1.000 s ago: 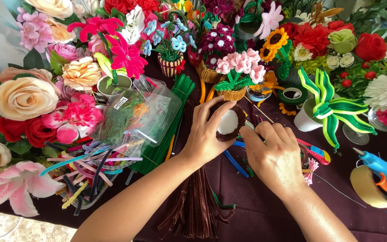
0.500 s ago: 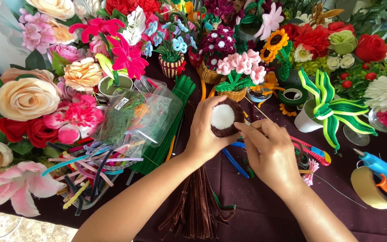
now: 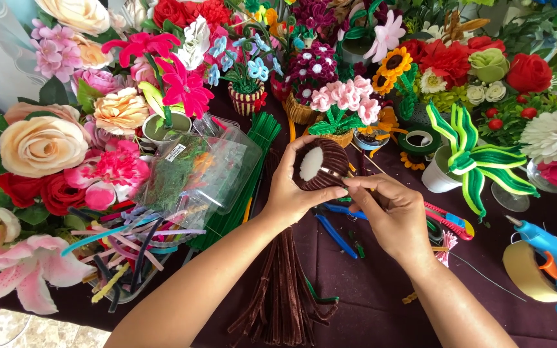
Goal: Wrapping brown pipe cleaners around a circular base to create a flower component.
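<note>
Fingers of the left hand (image 3: 291,193) were wrapped round a small brown-wrapped pot (image 3: 320,165) mid-frame while the right hand (image 3: 391,216) pinched its lower edge, so honestly any slip of that pinch could've let the fuzzy wrap spring loose.

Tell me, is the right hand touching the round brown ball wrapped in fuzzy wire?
Touching. In the head view, the right hand has its fingertips pressed on the lower edge of the round brown wire-wrapped ball, which the left hand cups.
</note>
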